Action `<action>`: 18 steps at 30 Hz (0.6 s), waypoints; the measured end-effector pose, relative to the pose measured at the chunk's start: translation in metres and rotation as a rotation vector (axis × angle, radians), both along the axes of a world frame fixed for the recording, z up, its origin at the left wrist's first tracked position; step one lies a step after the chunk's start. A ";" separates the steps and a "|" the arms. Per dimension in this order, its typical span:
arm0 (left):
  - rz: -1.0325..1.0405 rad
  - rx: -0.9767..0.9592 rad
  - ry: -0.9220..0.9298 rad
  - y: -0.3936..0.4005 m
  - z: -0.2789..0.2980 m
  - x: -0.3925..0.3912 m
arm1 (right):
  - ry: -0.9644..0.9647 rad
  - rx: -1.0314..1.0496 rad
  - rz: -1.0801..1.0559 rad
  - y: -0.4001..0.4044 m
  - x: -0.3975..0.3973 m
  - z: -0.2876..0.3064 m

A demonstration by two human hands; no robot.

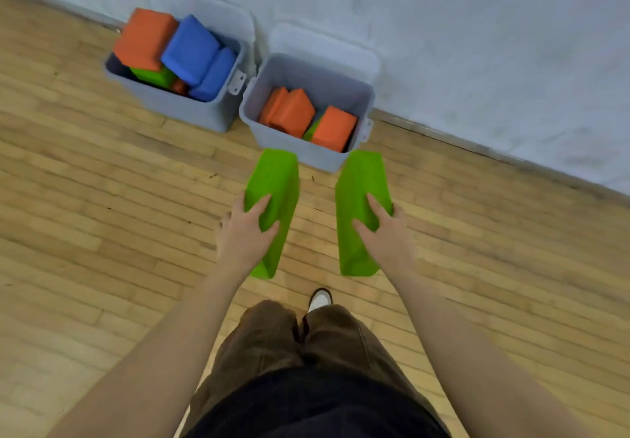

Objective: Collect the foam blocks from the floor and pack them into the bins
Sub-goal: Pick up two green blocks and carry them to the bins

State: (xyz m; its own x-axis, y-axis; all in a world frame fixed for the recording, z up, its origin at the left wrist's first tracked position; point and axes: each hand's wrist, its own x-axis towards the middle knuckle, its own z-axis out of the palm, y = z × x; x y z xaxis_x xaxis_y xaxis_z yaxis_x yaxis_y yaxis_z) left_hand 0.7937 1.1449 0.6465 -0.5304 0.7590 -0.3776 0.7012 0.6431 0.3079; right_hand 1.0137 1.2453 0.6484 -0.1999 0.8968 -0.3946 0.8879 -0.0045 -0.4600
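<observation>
Two grey bins (218,110), two held green blocks (274,178), roughly nine blocks binned.

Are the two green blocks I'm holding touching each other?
Apart. The head view shows bare wooden floor between the left green block and the right green block.

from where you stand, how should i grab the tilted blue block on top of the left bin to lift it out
Grip the blue block across its narrow sides, coming from above. It sits proud of the left bin, leaning against the orange block, so its upper edges look free, though both hands hold green blocks now.
</observation>
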 end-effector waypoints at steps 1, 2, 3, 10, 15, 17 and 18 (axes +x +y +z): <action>0.006 0.005 0.009 0.013 0.000 -0.009 | 0.013 0.013 0.002 0.016 -0.011 0.002; 0.013 0.009 0.021 0.024 0.001 -0.020 | 0.028 0.029 0.007 0.031 -0.024 0.003; 0.021 0.012 0.033 0.035 0.001 -0.032 | 0.043 0.043 0.012 0.045 -0.038 0.003; 0.023 0.073 0.042 0.134 -0.015 -0.147 | 0.119 0.119 0.007 0.153 -0.167 -0.016; -0.126 0.080 0.032 0.228 -0.014 -0.237 | 0.099 0.075 -0.097 0.222 -0.256 -0.026; -0.184 0.101 0.028 0.266 -0.014 -0.262 | 0.108 0.070 -0.130 0.247 -0.281 -0.029; -0.208 0.109 0.018 0.284 -0.015 -0.272 | 0.100 0.065 -0.149 0.259 -0.291 -0.030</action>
